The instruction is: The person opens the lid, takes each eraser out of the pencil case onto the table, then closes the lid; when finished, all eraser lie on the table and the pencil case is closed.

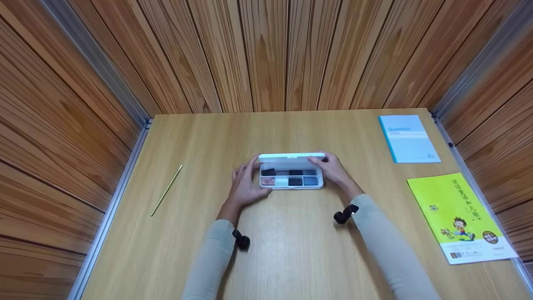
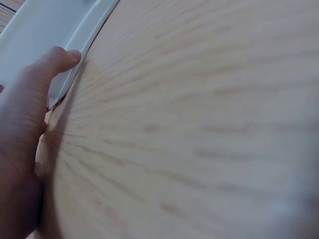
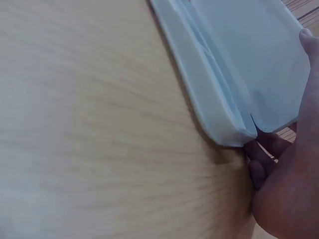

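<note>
A white paint-box case point(image 1: 291, 182) lies on the wooden table point(image 1: 291, 250) with its lid point(image 1: 291, 157) raised partway; dark, blue and pink blocks sit in its compartments. My left hand point(image 1: 245, 183) grips the case's left end, thumb on the front edge. In the left wrist view the thumb of that hand point(image 2: 35, 94) presses against the white case's rim point(image 2: 84, 30). My right hand point(image 1: 334, 168) holds the right end, fingers at the lid's corner. The right wrist view shows the case point(image 3: 209, 99), its lid point(image 3: 254, 55) ajar, and my right hand point(image 3: 289, 194) behind the hinge corner.
A thin yellow-green stick point(image 1: 166, 190) lies at the table's left. A pale blue booklet point(image 1: 408, 138) and a lime-green picture book point(image 1: 458, 216) lie at the right. Wooden panel walls close in the back and both sides.
</note>
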Tool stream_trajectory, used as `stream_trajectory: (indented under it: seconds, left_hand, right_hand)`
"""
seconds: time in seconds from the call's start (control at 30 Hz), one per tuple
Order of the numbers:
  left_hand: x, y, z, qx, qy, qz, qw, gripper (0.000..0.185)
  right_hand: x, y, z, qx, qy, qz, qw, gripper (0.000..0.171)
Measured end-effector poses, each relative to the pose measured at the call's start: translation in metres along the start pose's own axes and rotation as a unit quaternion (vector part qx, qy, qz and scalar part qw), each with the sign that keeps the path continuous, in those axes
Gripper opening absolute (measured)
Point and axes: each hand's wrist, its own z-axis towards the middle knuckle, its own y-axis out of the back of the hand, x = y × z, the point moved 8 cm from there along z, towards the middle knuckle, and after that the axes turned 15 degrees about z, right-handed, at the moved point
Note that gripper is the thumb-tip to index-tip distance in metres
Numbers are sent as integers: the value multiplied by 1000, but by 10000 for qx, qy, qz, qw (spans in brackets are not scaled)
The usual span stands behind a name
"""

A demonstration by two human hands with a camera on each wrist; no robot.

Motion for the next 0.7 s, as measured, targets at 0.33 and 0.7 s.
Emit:
stream_trajectory:
  seconds: [0.33, 0.7]
  left_hand:
    - [1, 0, 0, -68, 32, 24, 10000, 127]
    - [-4, 0, 3, 6, -104, 205, 9997, 131]
  right_hand:
    - [2, -3, 9, -179, -365, 356, 9985, 61]
    - [0, -4, 13, -255, -797, 434, 9955, 76]
